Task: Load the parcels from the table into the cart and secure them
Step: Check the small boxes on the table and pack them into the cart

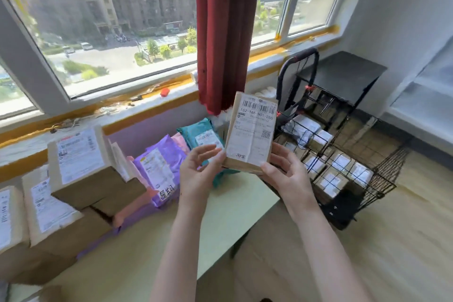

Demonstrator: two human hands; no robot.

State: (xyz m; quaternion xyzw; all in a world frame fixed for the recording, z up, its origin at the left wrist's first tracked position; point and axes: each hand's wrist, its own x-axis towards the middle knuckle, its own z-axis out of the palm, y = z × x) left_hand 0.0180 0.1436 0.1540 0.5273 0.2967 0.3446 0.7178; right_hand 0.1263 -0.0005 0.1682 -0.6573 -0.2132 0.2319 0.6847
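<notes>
A small brown cardboard parcel (251, 130) with a white barcode label stands upright in the air above the table's right end. My right hand (284, 174) grips its lower right corner from below. My left hand (198, 167) touches its lower left edge with relaxed fingers. More parcels lie on the pale green table (215, 223): brown boxes (83, 171) stacked at the left, a purple mailer (161, 167), a pink one (181, 141) and a teal one (203, 135). The black wire cart (343, 162) stands on the floor at the right, holding several labelled boxes.
A red curtain (225, 32) hangs by the window behind the table. A dark side table (343, 71) stands in the corner behind the cart. Wooden floor (367, 240) stretches to the right of the table.
</notes>
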